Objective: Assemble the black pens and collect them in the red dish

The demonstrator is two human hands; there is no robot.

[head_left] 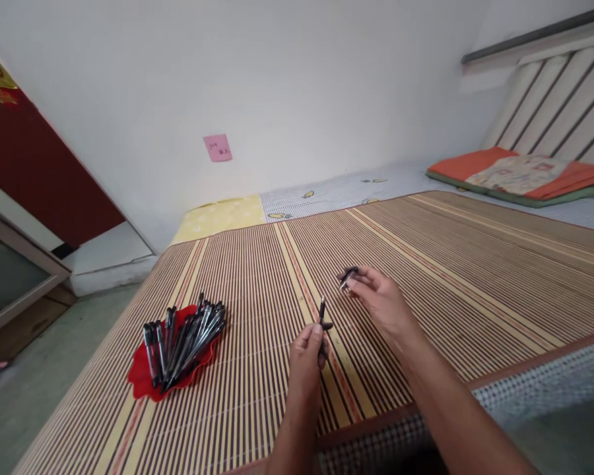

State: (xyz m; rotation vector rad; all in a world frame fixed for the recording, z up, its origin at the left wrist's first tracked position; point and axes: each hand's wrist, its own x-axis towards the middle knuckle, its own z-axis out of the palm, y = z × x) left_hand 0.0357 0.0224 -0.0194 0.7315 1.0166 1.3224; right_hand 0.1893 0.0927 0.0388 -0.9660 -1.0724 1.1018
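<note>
My left hand (307, 346) is closed around a dark pen (321, 310), which stands nearly upright with its tip pointing up and away. Just to the right and farther off, my right hand (379, 297) pinches a small black and shiny piece that looks like a pen cap (348, 278). A gap separates this piece from the pen. Both hands are above a striped bamboo mat (257, 284). On the left, a red scalloped plate (139, 371) carries a pile of black pens (191, 343) with clear barrels.
Folded orange and green bedding (519, 173) lies at the far right by a slatted headboard (549, 99). A pink note (218, 148) is stuck on the white wall (327, 79). Patterned sheets (317, 198) show behind the mat. The bed's left edge drops to a grey floor (79, 356).
</note>
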